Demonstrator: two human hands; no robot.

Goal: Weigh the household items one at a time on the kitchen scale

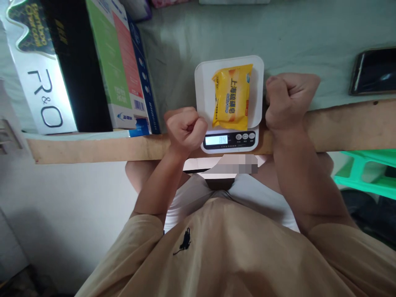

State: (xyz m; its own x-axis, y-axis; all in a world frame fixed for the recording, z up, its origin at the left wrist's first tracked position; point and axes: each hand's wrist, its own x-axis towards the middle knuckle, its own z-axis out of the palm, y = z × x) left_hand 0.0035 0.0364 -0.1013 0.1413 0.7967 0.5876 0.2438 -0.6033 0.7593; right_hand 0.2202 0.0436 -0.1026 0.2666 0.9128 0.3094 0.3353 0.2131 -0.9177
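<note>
A yellow packet of sulfur soap (232, 97) lies flat on the tray of a white kitchen scale (202, 82). Below the tray, the scale's display (216, 140) is lit with digits that look like 84 or 04. My left hand (186, 128) is a closed fist at the scale's lower left corner, with nothing visible in it. To the right of the scale, my right hand (289, 99) is also curled into a fist, close to the tray's edge. Neither hand touches the soap packet.
Several boxes stand at the left, among them a silver and black box (49, 95) and a green and red box (114, 62). A phone (375, 71) lies at the right. The bed's wooden edge (349, 126) runs across in front, and a green stool (365, 173) stands below right.
</note>
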